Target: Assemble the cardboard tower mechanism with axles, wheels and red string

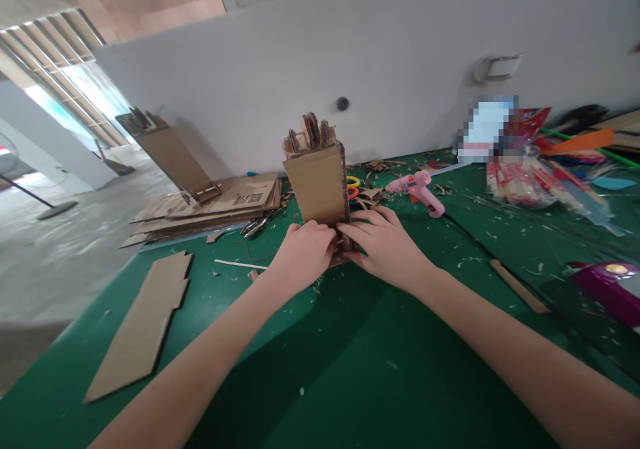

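An upright cardboard model [320, 182] stands on the green table, with ridged cardboard pieces and a bit of red string at its top. My left hand [307, 249] is closed at its lower front edge, fingers curled in. From the right, my right hand [383, 246] grips the lower corner, its thumb low and its fingers bent along the side. What lies between the fingertips is partly hidden. Just behind the model are yellow and red scissor handles [353, 184]. A pink glue gun [417, 190] lies to the right of my right hand.
A cut cardboard panel [143, 326] lies at the left. Stacked cardboard sheets [235, 199] carry a second cardboard model [173, 156]. On the right are a cardboard strip [519, 286], bagged craft sticks [525, 179], a purple device [607, 289] and a phone [487, 129]. The glue gun's cord crosses the table.
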Available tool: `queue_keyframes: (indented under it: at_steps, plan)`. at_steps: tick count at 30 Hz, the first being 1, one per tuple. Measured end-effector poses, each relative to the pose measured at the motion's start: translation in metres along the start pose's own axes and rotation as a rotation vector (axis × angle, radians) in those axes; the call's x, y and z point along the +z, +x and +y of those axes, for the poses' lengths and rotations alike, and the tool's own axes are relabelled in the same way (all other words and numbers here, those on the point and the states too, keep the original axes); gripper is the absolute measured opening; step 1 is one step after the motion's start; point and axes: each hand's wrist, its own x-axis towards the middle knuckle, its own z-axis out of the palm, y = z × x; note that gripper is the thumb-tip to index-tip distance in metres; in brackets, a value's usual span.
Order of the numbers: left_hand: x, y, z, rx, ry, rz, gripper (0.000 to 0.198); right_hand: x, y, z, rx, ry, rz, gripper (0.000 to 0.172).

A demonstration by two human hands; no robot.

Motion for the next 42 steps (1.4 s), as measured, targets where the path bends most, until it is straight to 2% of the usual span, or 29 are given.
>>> queue_keyframes:
  at_steps: [7, 13, 24, 31, 42]
  plan:
    - [0.0012, -0.0002, 0.0011, -0.003, 0.014, -0.010, 0.020, 0.0006, 0.0003, 0.0028, -0.062, -0.023, -0.029, 0.035]
    - [0.0043, -0.0010, 0.0023, 0.003, 0.019, -0.003, 0.017, 0.0032, 0.0005, 0.0020, -0.125, -0.047, 0.008, 0.032]
    - [0.0042, -0.0047, 0.0070, -0.013, 0.030, 0.096, 0.017, 0.0005, 0.0057, 0.0070, -0.156, -0.054, -0.032, 0.036]
    - [0.0087, -0.0061, 0.0067, 0.036, 0.025, 0.117, 0.015, -0.0015, 0.0090, 0.0085, -0.205, -0.036, -0.073, 0.031]
    - [0.0094, -0.0057, 0.0033, 0.016, -0.014, 0.108, 0.020, 0.0050, 0.0046, 0.0079, -0.169, 0.003, -0.040, 0.038]
